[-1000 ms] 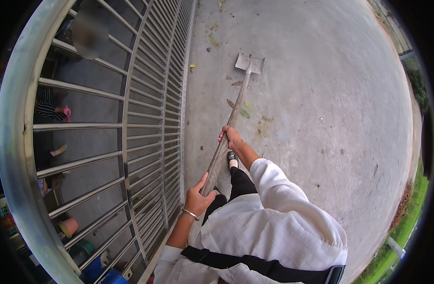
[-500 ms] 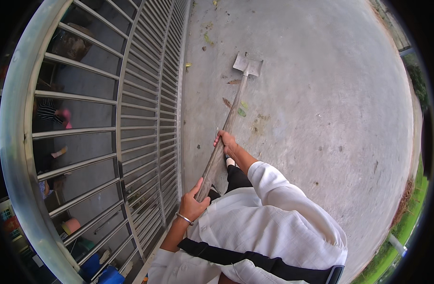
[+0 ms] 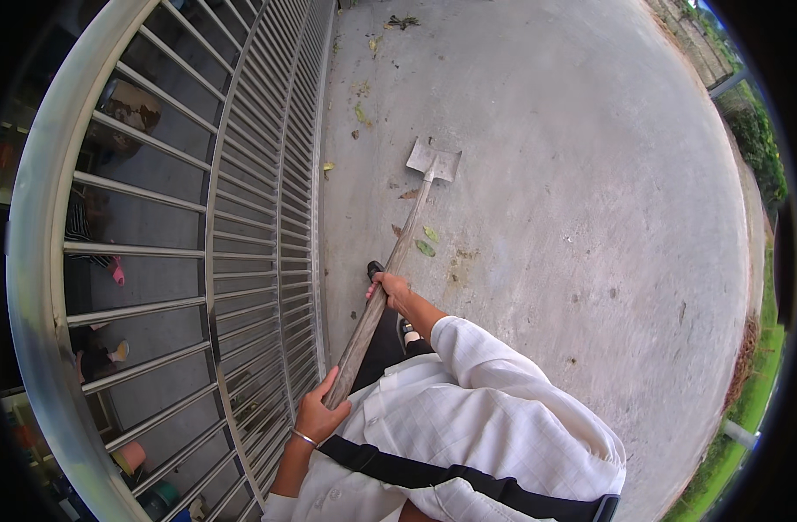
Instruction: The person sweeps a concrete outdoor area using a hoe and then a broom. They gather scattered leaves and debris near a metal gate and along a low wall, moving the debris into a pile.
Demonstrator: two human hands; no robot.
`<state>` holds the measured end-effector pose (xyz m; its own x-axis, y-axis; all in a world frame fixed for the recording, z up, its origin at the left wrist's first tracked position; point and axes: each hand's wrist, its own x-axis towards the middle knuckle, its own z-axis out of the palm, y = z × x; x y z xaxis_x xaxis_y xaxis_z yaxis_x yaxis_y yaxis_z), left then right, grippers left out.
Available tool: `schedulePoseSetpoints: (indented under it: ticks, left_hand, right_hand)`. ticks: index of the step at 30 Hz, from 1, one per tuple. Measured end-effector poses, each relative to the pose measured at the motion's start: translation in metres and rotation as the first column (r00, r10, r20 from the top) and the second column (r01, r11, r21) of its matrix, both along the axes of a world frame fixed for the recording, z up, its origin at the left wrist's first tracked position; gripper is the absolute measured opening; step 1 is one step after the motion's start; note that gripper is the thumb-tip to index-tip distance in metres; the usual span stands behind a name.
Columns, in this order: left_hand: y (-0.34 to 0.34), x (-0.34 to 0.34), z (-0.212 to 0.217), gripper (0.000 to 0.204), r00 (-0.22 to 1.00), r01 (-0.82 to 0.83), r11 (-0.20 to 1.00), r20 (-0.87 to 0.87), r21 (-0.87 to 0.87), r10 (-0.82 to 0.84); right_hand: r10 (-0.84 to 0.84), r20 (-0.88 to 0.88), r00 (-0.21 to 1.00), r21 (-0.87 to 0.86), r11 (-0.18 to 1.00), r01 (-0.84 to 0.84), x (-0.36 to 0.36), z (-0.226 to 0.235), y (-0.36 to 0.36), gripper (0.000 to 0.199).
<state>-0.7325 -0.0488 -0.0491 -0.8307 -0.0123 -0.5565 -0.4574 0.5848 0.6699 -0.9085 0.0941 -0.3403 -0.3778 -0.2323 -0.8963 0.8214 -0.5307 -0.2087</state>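
Note:
Both my hands grip the long wooden handle of a shovel (image 3: pixel 361 337). My left hand (image 3: pixel 323 411), with a silver bangle at the wrist, wraps round the handle's near end by my body. Farther along the shaft, my right hand (image 3: pixel 393 292) is closed round it from the right side. The handle slants away and a little to the right. Its flat grey metal blade (image 3: pixel 434 161) is at the concrete floor (image 3: pixel 538 226); whether it touches I cannot tell. Brown and green leaves (image 3: pixel 425 248) lie close beside the shaft.
A metal railing (image 3: pixel 211 270) runs along my left. Behind its bars are a large brown pot (image 3: pixel 130 106) and people's feet, one in a pink shoe (image 3: pixel 117 270). More leaves (image 3: pixel 360 112) lie along the railing's foot. Grass (image 3: pixel 758 348) borders the concrete at far right.
I have stepped forward, with one shoe now showing ahead by my right hand. The ground and leaves sit lower in view. The shovel stays in both hands, its blade slightly lower and left in the picture.

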Motion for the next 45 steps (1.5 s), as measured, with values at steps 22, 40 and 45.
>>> schedulePoseSetpoints:
  ticks: [22, 40, 45]
  left_hand:
    - [-0.096, -0.033, -0.015, 0.068, 0.921, 0.150, 0.942, 0.390, -0.299, -0.023]
    - [-0.096, -0.097, 0.012, 0.074, 0.928, 0.156, 0.941, 0.371, -0.301, -0.035]
    - [-0.074, -0.124, -0.009, 0.073, 0.950, 0.078, 0.980, 0.313, -0.186, -0.016]
  right_hand:
    - [0.057, 0.130, 0.990, 0.279, 0.956, -0.092, -0.126, -0.032, -0.033, 0.008]
    - [0.034, 0.163, 0.986, 0.279, 0.957, -0.080, -0.145, -0.031, -0.041, 0.009]
    - [0.060, 0.156, 0.986, 0.295, 0.950, -0.104, -0.174, -0.047, -0.013, 0.009]
